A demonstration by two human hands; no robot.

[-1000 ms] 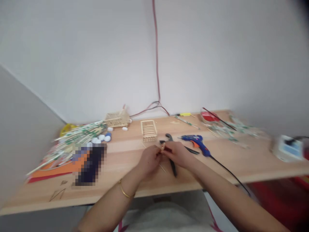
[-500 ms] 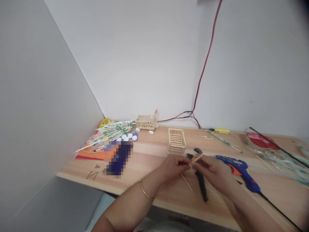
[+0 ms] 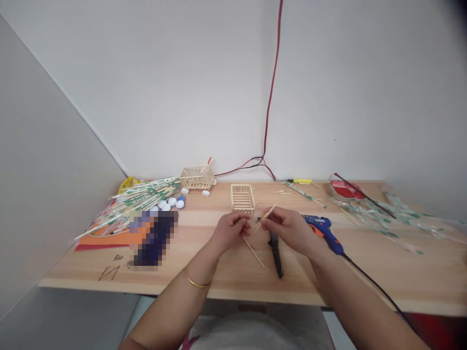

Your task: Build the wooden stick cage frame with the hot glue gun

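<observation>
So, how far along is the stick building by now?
Done: a far crate and a near crate stand built of sticks. In hand: right hand pinches a short stick; left hand beside it. Left: a loose stick and bundle unused.

A craft workbench: glue gun (image 3: 323, 228), wrapped sticks (image 3: 140, 199), stick baskets (image 3: 242, 198).

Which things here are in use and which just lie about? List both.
In use: short thin wooden stick, pinched by right hand; left hand beside it.
Lying about: black pliers, blue glue gun, small wooden stick crate, long wooden stick, white bottle caps.
</observation>
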